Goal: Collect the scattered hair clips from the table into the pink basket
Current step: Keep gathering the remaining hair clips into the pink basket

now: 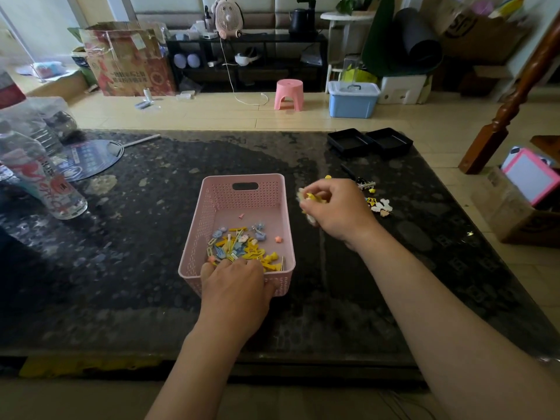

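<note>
Many clips lie in the basket already — most of the job looks done. The left hand grips its near rim. The right hand pinches a few clips beside it — a small pile waits on the table.

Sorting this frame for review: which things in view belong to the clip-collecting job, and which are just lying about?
Part of the job:
pink basket
hair clips in the basket
loose hair clips on the table
right hand, closed on a few clips
left hand, on the basket's near rim

Just lying about:
plastic bottle
hand fan
two black trays
</note>
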Tool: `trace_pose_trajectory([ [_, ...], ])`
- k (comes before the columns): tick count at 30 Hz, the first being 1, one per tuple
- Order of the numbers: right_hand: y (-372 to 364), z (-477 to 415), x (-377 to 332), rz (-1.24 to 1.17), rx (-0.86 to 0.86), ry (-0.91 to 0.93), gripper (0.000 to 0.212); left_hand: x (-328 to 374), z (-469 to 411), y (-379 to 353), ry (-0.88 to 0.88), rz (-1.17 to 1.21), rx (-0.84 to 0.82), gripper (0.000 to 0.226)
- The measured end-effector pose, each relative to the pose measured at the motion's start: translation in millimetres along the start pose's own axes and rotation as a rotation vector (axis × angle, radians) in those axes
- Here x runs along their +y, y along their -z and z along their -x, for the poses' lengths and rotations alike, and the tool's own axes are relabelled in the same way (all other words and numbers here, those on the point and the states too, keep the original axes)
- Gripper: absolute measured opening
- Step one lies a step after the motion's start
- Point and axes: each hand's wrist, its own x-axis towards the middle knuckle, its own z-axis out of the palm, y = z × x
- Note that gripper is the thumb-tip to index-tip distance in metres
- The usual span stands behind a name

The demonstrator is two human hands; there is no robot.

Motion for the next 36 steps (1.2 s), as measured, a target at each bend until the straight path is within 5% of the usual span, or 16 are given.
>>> trace_pose_trajectory([
  [7,-25,19,-26,-0.043,-0.327,0.107,0.072,0,1,1,-0.004,-0.003,0.012,0.025],
  [13,1,3,2,0.139,-0.101,-0.004,0.065,-1,1,-1,-0.013,0.003,0.02,0.029],
  [19,20,7,70,0.773,-0.187,-0.631,0.073,-1,-1,-2,-0.007,0.013,0.004,0.027],
  [23,18,13,78,0.899,-0.184,-0.504,0.038,-1,-2,-1,-0.001,0.015,-0.006,0.026],
  [31,13,9,63,0.665,-0.174,-0.561,0.026,0,-1,0,0.003,0.009,-0.016,0.027],
  [36,11,3,30,0.042,-0.106,-0.49,0.006,0,-1,2,0.004,0.014,-0.034,0.027],
])
